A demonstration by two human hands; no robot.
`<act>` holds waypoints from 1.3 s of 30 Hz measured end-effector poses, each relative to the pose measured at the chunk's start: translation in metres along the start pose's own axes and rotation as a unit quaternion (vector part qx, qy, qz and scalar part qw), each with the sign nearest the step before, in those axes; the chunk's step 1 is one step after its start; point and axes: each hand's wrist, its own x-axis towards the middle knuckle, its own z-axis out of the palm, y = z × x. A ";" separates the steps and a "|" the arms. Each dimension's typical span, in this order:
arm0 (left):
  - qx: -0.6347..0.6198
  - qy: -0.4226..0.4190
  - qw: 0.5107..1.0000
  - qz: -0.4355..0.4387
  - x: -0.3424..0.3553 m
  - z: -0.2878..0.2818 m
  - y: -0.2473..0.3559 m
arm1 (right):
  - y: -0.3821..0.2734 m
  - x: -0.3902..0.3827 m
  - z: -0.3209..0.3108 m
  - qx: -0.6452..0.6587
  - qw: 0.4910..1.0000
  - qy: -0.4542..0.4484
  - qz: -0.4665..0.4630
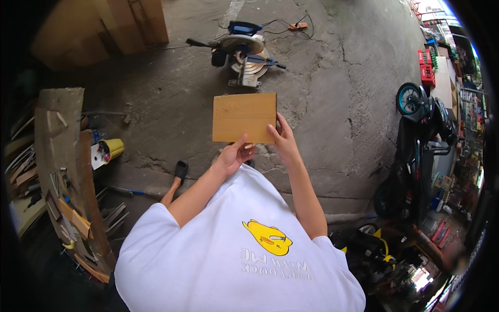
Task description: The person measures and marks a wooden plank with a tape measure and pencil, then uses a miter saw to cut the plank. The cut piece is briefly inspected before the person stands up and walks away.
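In the head view I hold a flat, rectangular brown cardboard piece [241, 114] in front of my white shirt. My right hand [283, 138] grips its right side, thumb on the face and fingers round the edge. My left hand [236, 156] is at the lower edge, thumb tip against the cardboard and the other fingers curled below it. Beyond the cardboard a blue and silver mitre saw [244, 47] stands on the concrete floor [343, 130].
Leaning wooden boards [60, 135] and a yellow bucket [112, 148] are at the left. Large brown panels [93, 26] stand at the back left. A dark motorbike [416, 145] and cluttered shelves line the right. An orange power strip [297, 26] with cables lies behind the saw.
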 end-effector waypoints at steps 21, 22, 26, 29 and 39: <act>-0.181 0.229 0.896 0.335 0.328 0.161 -0.040 | -0.116 0.414 -0.247 -0.317 0.850 -0.403 0.123; -0.211 0.271 0.876 0.338 0.344 0.163 -0.053 | -0.116 0.438 -0.254 -0.374 0.820 -0.409 0.146; -0.303 0.375 0.814 0.325 0.403 0.182 -0.079 | -0.099 0.552 -0.320 -0.486 0.774 -0.403 0.046; -0.312 0.412 0.791 0.326 0.457 0.170 -0.086 | -0.112 0.615 -0.354 -0.478 0.801 -0.350 0.087; -0.310 0.415 0.782 0.348 0.651 0.087 -0.114 | -0.051 0.752 -0.266 -0.492 0.793 -0.351 -0.073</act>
